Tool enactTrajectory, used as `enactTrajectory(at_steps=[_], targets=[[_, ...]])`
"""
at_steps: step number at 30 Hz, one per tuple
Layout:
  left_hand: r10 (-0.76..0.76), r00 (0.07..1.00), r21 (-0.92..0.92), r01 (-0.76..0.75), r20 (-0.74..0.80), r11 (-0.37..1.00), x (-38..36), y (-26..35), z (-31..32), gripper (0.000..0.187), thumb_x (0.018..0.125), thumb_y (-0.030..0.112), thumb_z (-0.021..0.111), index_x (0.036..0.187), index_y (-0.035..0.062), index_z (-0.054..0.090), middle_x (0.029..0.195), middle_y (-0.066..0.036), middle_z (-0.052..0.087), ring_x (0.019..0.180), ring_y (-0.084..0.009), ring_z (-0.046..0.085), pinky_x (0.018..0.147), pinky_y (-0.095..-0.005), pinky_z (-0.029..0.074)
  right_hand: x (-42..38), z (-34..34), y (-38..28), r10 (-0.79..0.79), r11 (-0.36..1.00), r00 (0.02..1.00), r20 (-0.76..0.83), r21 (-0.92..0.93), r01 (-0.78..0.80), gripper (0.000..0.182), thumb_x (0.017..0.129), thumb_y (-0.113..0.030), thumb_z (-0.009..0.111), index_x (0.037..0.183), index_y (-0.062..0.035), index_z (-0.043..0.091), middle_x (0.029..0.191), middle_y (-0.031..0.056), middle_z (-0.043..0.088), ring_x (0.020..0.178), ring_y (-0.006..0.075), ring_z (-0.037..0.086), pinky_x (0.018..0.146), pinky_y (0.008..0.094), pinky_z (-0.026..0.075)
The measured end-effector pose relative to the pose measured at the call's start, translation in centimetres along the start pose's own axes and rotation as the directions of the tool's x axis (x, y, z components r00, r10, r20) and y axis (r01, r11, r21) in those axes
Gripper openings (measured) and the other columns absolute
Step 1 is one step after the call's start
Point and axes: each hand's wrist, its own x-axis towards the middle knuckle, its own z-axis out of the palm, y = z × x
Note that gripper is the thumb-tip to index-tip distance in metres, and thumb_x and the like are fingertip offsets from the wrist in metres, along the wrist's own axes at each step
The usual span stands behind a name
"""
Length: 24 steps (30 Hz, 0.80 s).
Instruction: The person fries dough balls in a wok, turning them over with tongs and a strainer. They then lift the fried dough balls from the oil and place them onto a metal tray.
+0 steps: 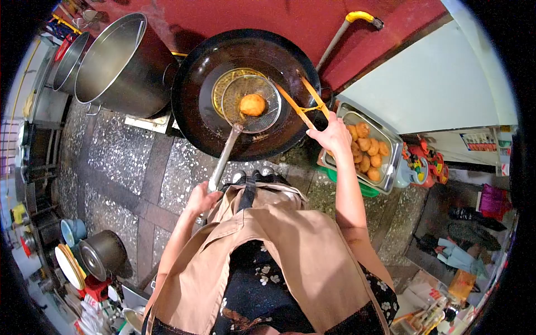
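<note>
My left hand (204, 199) is closed around the metal handle of a wire-mesh skimmer (269, 118). One golden fried ball (253, 104) lies in its basket, which is over the large dark wok (192, 120). Yellowish oil (223, 84) shows in the bottom of the wok, partly covered by the skimmer. My right hand (333, 137) grips a pair of wooden-looking tongs (303, 115). Their tips are apart over the wok's right side, to the right of the skimmer, with nothing between them.
A steel tray (387, 183) of several fried balls (365, 146) stands right of the wok, over something green (368, 191). Large metal pots (125, 67) are at the left. A yellow-ended pipe (349, 28) rises behind the wok. A lidded pot (103, 254) sits lower left.
</note>
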Motion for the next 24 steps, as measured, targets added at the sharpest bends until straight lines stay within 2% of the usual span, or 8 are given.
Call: enactTrajectory(at_steps=[4, 6, 8, 11, 18, 21, 23, 24], targets=[[-0.011, 1.000, -0.028, 0.012, 0.012, 1.000, 0.0, 0.8, 0.0, 0.025, 0.076, 0.019, 0.065, 0.082, -0.0033, 0.055, 0.056, -0.006, 0.057, 0.050, -0.0126, 0.054, 0.048, -0.0294, 0.043, -0.1, -0.1, 0.1, -0.011, 1.000, 1.000, 0.010, 0.023, 0.011, 0.081, 0.061, -0.042, 0.073, 0.124, -0.0028, 0.040, 0.113, 0.0200, 0.053, 0.103, 0.0329, 0.055, 0.084, 0.0428, 0.046], [-0.007, 1.000, -0.012, 0.007, 0.014, 1.000, 0.3, 0.1, 0.3, 0.025, 0.076, 0.019, 0.065, 0.082, -0.0033, 0.054, 0.056, -0.006, 0.057, 0.050, -0.0120, 0.053, 0.047, -0.0291, 0.042, -0.2, -0.1, -0.1, 0.010, 0.998, 1.000, 0.020, 0.054, -0.011, 0.084, 0.060, -0.044, 0.072, 0.126, -0.0037, 0.040, 0.120, 0.0198, 0.050, 0.108, 0.0326, 0.051, 0.088, 0.0426, 0.043], [0.040, 0.999, -0.147, -0.036, 0.025, 0.988, 1.0, -1.9, 1.2, 0.024, 0.077, 0.018, 0.064, 0.082, -0.0028, 0.054, 0.056, -0.005, 0.056, 0.050, -0.0109, 0.053, 0.046, -0.0282, 0.042, 0.0, -0.2, 0.0, 0.014, 0.998, 0.999, 0.043, 0.059, -0.017, 0.086, 0.060, -0.044, 0.072, 0.128, -0.0038, 0.038, 0.120, 0.0197, 0.050, 0.109, 0.0324, 0.051, 0.089, 0.0423, 0.043], [0.048, 0.998, -0.152, -0.041, 0.047, 0.988, 0.2, -1.6, 1.1, 0.023, 0.077, 0.018, 0.064, 0.081, -0.0024, 0.053, 0.056, -0.005, 0.055, 0.050, -0.0105, 0.053, 0.045, -0.0281, 0.042, -0.2, -0.1, 0.1, 0.019, 0.998, 0.998, 0.057, 0.067, -0.023, 0.088, 0.060, -0.045, 0.072, 0.130, -0.0043, 0.037, 0.121, 0.0197, 0.049, 0.109, 0.0321, 0.051, 0.090, 0.0421, 0.042], [0.062, 0.998, -0.110, -0.058, 0.033, 0.992, 0.2, -1.5, 1.0, 0.025, 0.076, 0.020, 0.064, 0.079, -0.0020, 0.053, 0.057, -0.005, 0.056, 0.049, -0.0109, 0.053, 0.045, -0.0287, 0.043, -0.1, 0.0, 0.1, 0.037, 0.997, 0.997, 0.068, 0.064, -0.041, 0.084, 0.060, -0.044, 0.072, 0.127, -0.0053, 0.039, 0.119, 0.0199, 0.051, 0.108, 0.0327, 0.051, 0.089, 0.0419, 0.042], [0.082, 0.996, -0.012, -0.082, 0.028, 0.997, 0.0, -1.0, 1.0, 0.025, 0.075, 0.020, 0.064, 0.079, -0.0018, 0.053, 0.057, -0.005, 0.056, 0.049, -0.0110, 0.053, 0.045, -0.0286, 0.043, -0.3, -0.2, 0.1, 0.011, 0.995, 0.999, 0.047, 0.103, -0.016, 0.083, 0.060, -0.044, 0.072, 0.126, -0.0052, 0.041, 0.116, 0.0194, 0.053, 0.107, 0.0327, 0.052, 0.089, 0.0415, 0.042], [-0.012, 0.997, -0.094, 0.019, 0.073, 0.995, -1.0, 0.3, 0.7, 0.025, 0.075, 0.020, 0.064, 0.080, -0.0019, 0.053, 0.058, -0.006, 0.057, 0.050, -0.0113, 0.054, 0.045, -0.0288, 0.043, 0.1, 0.3, 0.5, 0.009, 0.994, 0.999, 0.035, 0.104, -0.013, 0.081, 0.060, -0.043, 0.073, 0.125, -0.0044, 0.041, 0.116, 0.0199, 0.053, 0.106, 0.0332, 0.053, 0.088, 0.0418, 0.044], [-0.013, 0.997, -0.093, 0.020, 0.074, 0.995, -1.1, 0.3, 0.7, 0.025, 0.075, 0.020, 0.064, 0.080, -0.0019, 0.053, 0.058, -0.006, 0.057, 0.050, -0.0113, 0.054, 0.045, -0.0288, 0.043, 0.2, 0.5, 0.6, 0.001, 0.995, 1.000, 0.022, 0.103, -0.004, 0.080, 0.061, -0.042, 0.073, 0.123, -0.0037, 0.042, 0.115, 0.0203, 0.053, 0.104, 0.0337, 0.054, 0.087, 0.0420, 0.045]])
